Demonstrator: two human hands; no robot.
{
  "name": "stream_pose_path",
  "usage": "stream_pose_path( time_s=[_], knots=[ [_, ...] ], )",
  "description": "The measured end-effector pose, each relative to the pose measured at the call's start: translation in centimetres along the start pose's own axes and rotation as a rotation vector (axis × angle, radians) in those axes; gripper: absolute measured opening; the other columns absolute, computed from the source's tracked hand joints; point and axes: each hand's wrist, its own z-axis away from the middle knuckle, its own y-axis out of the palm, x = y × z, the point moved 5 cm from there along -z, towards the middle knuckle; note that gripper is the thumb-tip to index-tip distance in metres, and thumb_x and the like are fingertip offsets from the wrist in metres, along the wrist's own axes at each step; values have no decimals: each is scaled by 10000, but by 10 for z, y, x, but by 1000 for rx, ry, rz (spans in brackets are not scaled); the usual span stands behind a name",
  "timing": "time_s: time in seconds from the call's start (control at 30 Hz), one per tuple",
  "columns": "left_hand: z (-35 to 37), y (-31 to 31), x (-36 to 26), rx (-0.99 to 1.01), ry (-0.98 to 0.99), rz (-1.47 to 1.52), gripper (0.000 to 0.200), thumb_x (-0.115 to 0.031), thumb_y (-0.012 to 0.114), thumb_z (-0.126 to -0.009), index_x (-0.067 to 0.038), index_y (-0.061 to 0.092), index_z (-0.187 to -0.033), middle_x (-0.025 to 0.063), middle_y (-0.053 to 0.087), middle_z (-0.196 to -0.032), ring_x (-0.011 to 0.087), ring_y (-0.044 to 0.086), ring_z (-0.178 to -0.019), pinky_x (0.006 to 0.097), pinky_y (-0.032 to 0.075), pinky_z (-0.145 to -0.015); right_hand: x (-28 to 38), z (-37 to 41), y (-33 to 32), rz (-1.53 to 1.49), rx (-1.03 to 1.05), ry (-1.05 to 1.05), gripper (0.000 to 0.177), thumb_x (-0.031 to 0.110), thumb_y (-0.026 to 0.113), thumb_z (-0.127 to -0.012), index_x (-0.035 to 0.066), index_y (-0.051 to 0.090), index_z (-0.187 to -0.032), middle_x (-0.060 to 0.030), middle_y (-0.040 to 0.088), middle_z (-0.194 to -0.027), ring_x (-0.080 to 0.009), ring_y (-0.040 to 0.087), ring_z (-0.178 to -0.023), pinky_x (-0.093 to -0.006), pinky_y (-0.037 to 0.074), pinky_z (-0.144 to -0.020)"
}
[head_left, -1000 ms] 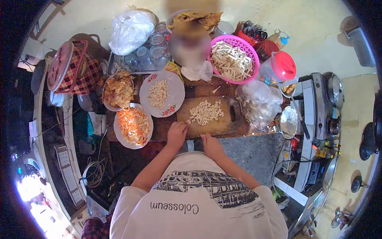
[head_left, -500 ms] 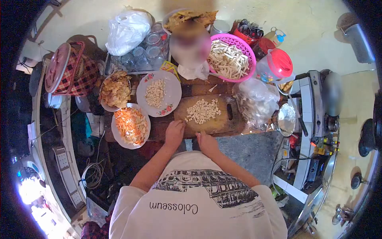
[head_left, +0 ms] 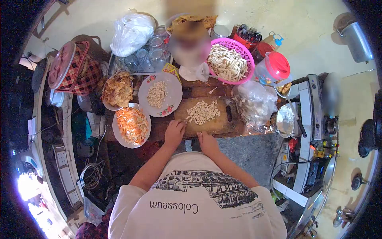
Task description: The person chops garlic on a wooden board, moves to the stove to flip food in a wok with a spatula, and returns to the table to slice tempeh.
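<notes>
A wooden cutting board (head_left: 181, 109) with a handle slot lies in front of me, bearing a pile of small pale diced pieces (head_left: 203, 112). My left hand (head_left: 174, 130) is closed at the board's front left corner, fingers bent against it. At the front edge, my right hand (head_left: 208, 142) is closed with the thumb side up against the board; its other fingers are mostly hidden. Left of the board, a flowered plate (head_left: 173, 85) holds more diced pieces. A white plate (head_left: 118, 137) of shredded orange and pale vegetables sits nearer my left arm.
Behind the board stand a pink basket (head_left: 250, 59) of pale cut sticks, glass jars (head_left: 144, 57) and a white plastic bag (head_left: 132, 34). To the right are a clear bag (head_left: 256, 101), a red-lidded container (head_left: 278, 65) and a knife (head_left: 301, 125). A bowl of fried food (head_left: 117, 91) is at left.
The view has shifted slightly, so things on the table appear a little displaced. Both hands stay at the board's front edge, with the right hand's fingers a little less visible.
</notes>
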Motion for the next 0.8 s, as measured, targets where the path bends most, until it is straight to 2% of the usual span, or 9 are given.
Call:
stream_pose_path(
  time_s=[0.33,0.8],
  knots=[
    [3,-2,4,-7,-51,-3,294,-108,674,-709,-37,576,-977,127,563,-981,314,531,-933,387,458,-816,-2,1,0,38,64,17,438,393,319,-953,-1,509,-928,-269,600,-751,-442,589,-730,-528,456,-649],
    [7,5,9,-12,-71,31,248,-91,664,-717,-21,588,-943,132,585,-943,316,546,-915,391,454,-815,2,10,-7,-6,86,4,429,396,323,-950,12,509,-908,-271,596,-745,-450,578,-724,-536,443,-653]
  ],
)
